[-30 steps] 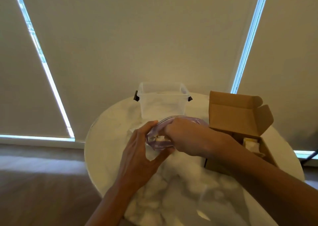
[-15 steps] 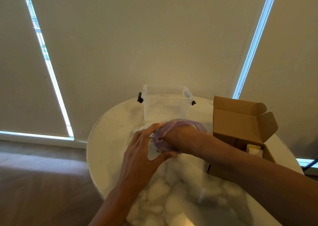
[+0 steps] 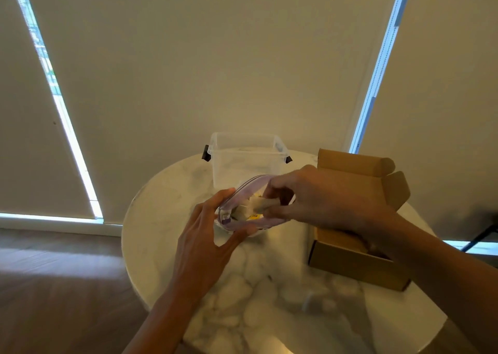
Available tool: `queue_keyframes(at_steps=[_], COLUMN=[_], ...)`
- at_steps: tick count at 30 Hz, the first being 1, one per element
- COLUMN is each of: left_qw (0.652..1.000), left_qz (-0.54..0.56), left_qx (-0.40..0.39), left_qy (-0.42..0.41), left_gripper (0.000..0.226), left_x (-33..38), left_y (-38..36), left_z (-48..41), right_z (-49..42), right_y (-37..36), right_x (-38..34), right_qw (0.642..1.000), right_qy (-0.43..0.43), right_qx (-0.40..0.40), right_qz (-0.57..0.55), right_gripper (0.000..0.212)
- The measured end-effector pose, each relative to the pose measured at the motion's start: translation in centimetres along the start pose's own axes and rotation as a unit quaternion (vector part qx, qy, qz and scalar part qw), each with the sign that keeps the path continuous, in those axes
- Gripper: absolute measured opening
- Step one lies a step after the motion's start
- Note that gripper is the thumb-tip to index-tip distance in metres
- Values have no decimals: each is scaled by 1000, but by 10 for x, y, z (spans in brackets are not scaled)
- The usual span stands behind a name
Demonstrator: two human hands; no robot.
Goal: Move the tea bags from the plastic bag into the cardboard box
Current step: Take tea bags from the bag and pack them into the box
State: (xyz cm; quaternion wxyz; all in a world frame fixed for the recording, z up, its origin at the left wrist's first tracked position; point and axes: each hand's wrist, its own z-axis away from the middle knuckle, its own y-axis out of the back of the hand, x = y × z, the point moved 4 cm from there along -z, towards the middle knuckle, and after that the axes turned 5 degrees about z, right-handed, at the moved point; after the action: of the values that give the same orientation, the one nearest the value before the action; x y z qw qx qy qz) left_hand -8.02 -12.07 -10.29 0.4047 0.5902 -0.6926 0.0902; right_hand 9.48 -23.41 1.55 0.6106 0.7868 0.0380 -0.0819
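- Tea bag (image 3: 259,207): a pale packet pinched between the thumb and fingertips of the right grip (image 3: 323,200). It sits at the mouth of the plastic bag (image 3: 244,188), left of the cardboard box (image 3: 350,268) and not yet over it.
- Plastic bag: clear with a purple zip rim and its mouth gaping, it stands apart from the box on the box's left. More tea bags (image 3: 238,211) and a yellow label show inside.
- Left grip (image 3: 204,235): on the bag's side away from the box, the thumb and forefinger are curled round the end of the rim, holding the mouth open.
- Cardboard box: it rests on the table (image 3: 269,305) with its lid flap raised. The right forearm hides most of the inside, so how many bags it already holds cannot be told.
- Step in hand, as I judge it: drawing one packet out. With several left in the bag, the task is far from done.
- Next move calls for lifting the packet clear of the zip rim without snagging, then carrying it rightward over the box's wall and releasing it inside. Meanwhile the left grip steadies the bag.
- Clear tub (image 3: 245,162): it stands beyond the bag, left of the box, and seems uninvolved.
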Motion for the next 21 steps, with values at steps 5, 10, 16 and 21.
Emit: queue_keyframes(at_steps=[5,10,16,21], left_qw=[1000,1000,1000,1000], left_qz=[0,16,13,11], left_qx=[6,10,9,8], left_qy=[10,20,15,15], left_gripper=[78,74,76,78], left_x=[-1,0,2,2], left_y=[1,0,-3,-4], left_z=[-1,-2,0,0], right_z=[28,59,88,105], right_y=[25,53,62,38], right_x=[24,49,83,115], right_qw=[991,965,924,922], right_qy=[-57,-109,-166,-220], right_qx=[-4,35,92,130], right_qz=[-123,-238,-333,-289], right_gripper=[27,27,28,27])
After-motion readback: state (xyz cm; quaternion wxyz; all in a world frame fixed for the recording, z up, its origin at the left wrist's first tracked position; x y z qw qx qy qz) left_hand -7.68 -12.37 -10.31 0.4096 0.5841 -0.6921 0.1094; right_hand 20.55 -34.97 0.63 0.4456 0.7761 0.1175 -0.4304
